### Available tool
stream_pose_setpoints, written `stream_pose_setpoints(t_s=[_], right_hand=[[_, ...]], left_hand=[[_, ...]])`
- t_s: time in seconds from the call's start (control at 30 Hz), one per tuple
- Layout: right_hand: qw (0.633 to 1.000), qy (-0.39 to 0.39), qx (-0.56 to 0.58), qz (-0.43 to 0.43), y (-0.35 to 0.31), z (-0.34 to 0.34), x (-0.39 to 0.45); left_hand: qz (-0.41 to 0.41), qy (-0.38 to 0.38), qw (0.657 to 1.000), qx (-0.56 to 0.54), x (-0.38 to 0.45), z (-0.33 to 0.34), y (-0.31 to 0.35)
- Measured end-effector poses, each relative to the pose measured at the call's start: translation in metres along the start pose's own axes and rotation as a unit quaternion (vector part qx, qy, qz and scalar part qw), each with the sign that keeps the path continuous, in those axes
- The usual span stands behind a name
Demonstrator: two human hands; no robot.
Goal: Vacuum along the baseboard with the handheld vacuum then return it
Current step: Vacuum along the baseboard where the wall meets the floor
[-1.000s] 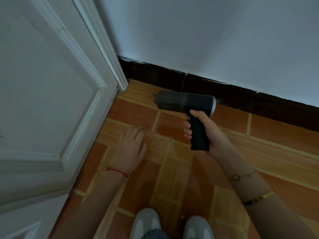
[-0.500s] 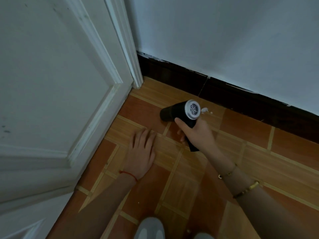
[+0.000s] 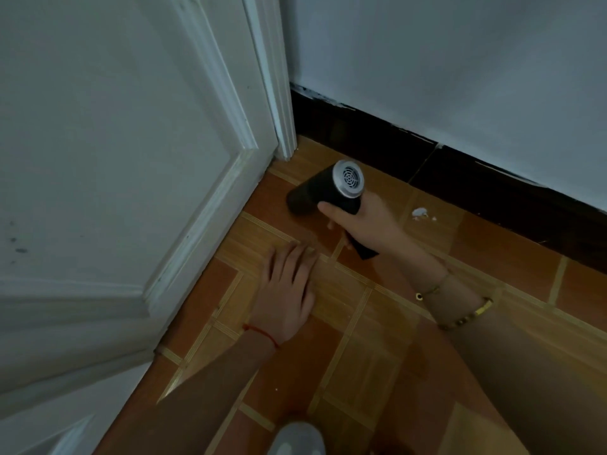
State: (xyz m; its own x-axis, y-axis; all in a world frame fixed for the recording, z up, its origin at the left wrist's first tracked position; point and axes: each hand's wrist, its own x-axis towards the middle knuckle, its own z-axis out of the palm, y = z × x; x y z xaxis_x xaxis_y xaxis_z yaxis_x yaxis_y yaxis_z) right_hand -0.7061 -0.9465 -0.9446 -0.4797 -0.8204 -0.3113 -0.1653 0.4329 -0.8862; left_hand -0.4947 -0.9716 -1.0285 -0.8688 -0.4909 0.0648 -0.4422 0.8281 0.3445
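A black handheld vacuum [image 3: 323,191] with a silver vented rear cap points down and left at the orange tiled floor [image 3: 361,323], near the corner where the door meets the wall. My right hand [image 3: 364,224] grips its handle. The nozzle tip sits low over the floor close to the door's edge; I cannot tell whether it touches. A dark baseboard [image 3: 460,178] runs along the white wall just behind the vacuum. My left hand [image 3: 289,290] rests flat on the floor, fingers straight, just below the vacuum.
A white panelled door [image 3: 115,175] stands open on the left, its frame [image 3: 279,93] meeting the baseboard. White crumbs [image 3: 419,213] lie on the tile right of the vacuum. A grey shoe [image 3: 295,438] shows at the bottom edge.
The vacuum has swung from sideways to nozzle-down and moved left toward the door corner. The white crumbs now lie to its right. My left hand stays flat on the floor.
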Motion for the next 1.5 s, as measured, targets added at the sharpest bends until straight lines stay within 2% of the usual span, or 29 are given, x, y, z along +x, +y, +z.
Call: stream_pose_setpoints(t_s=[0.13, 0.2, 0.27, 0.33, 0.43, 0.5, 0.63, 0.73, 0.87, 1.0, 1.03, 1.23, 1.5], right_hand=[[0.997, 0.067, -0.019, -0.035, -0.011, 0.015, 0.013], [0.999, 0.03, -0.007, -0.033, -0.019, 0.022, 0.019], [0.998, -0.052, -0.006, -0.029, -0.023, 0.027, 0.022], [0.997, -0.076, -0.01, -0.033, -0.024, 0.033, 0.024], [0.999, 0.014, -0.006, -0.037, -0.021, 0.037, 0.03], [0.999, 0.032, 0.006, -0.039, -0.02, 0.04, 0.034], [0.996, -0.078, 0.009, -0.037, -0.02, 0.05, 0.034], [0.994, -0.103, 0.022, -0.029, -0.018, 0.047, 0.034], [0.999, -0.004, 0.027, -0.043, -0.018, 0.048, 0.034], [0.996, -0.054, 0.011, -0.063, -0.017, 0.052, 0.028], [0.996, -0.046, 0.0, -0.071, -0.016, 0.053, 0.027], [0.992, 0.104, -0.02, -0.074, -0.007, 0.037, 0.038], [0.979, 0.202, -0.005, -0.035, -0.002, -0.001, 0.044]], left_hand=[[0.003, 0.003, 1.0, 0.008, 0.0, 0.0, 0.0], [0.001, -0.002, 1.0, 0.011, 0.001, 0.0, 0.0], [-0.001, -0.005, 1.0, 0.014, 0.0, 0.0, 0.0], [-0.002, -0.005, 1.0, 0.016, 0.0, 0.0, 0.0], [0.0, 0.002, 1.0, 0.011, 0.0, 0.0, 0.0], [0.002, 0.005, 1.0, 0.009, 0.001, 0.0, 0.0], [0.003, 0.001, 1.0, 0.008, 0.001, 0.0, 0.0], [0.003, -0.002, 1.0, 0.011, 0.0, 0.0, -0.001], [0.008, 0.003, 1.0, 0.011, 0.0, 0.001, 0.0], [0.002, 0.002, 1.0, 0.011, 0.0, 0.001, 0.0], [0.001, 0.001, 1.0, 0.01, 0.0, 0.001, 0.0], [0.001, 0.003, 1.0, 0.013, 0.001, 0.0, 0.0], [-0.008, 0.002, 1.0, 0.006, 0.0, 0.001, 0.0]])
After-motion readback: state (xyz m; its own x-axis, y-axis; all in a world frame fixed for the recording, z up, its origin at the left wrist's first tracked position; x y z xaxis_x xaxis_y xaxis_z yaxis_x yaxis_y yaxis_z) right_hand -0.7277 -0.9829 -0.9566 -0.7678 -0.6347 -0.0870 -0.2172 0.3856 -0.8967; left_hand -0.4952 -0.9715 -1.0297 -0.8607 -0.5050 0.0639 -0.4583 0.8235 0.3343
